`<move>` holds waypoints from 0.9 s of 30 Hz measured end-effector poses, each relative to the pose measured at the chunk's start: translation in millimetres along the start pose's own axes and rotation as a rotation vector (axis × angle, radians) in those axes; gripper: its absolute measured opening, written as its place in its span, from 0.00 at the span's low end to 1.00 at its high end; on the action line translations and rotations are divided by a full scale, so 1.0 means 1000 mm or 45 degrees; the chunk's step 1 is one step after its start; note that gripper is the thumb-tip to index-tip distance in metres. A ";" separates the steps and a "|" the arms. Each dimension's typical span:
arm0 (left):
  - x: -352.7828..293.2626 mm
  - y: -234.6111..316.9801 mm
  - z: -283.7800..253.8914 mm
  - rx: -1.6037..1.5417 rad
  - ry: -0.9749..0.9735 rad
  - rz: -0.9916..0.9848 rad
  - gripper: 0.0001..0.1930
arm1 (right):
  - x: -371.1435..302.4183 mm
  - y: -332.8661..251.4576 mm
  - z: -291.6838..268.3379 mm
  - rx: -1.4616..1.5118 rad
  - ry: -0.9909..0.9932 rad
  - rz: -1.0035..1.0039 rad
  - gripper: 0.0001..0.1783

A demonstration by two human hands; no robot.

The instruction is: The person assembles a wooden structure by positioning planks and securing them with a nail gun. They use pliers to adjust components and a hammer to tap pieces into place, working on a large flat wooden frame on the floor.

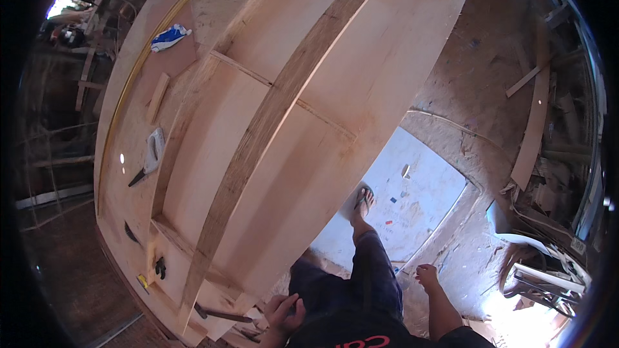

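1. In the head view, a cluttered workshop is seen, its dusty brown floor [464,90] strewn with timber scraps to the far right of both grips.
2. Ahead and to the left of the left grip [282,314], a long wooden frame [258,116] is laid over a table [117,183]; it is divided by a lengthwise plank and short crosspieces.
3. The left grip is held beside the frame's near end, its fingers partly curled; whether anything small is pinched cannot be told.
4. Just left of that grip, a hammer [225,315] is seen, its handle pointed toward the hand.
5. Farther left and ahead of it, a handsaw [152,151], a wood block [158,98] and a blue-and-white packet [169,37] are spread along the table.
6. The right grip [426,277] is held well apart from the frame, its fingers bent inward; whether they are closed on something cannot be told.
7. Ahead of the right grip, a pale board [429,183] is placed on the floor, with a sandalled foot [365,200] set on it.
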State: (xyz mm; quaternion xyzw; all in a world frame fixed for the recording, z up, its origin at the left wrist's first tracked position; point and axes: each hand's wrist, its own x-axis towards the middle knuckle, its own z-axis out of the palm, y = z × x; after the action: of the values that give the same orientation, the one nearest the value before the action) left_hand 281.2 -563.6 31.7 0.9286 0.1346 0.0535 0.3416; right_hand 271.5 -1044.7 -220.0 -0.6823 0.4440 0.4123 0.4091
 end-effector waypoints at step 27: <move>0.449 0.231 0.152 0.204 -0.147 0.109 0.30 | 0.115 -0.401 -0.186 -0.036 0.055 -0.430 0.16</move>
State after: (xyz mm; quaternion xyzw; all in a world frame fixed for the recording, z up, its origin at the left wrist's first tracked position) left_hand 790.2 -697.8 68.7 0.9594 0.0788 0.0037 0.2709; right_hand 717.9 -1138.8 -189.3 -0.7616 0.3257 0.3292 0.4532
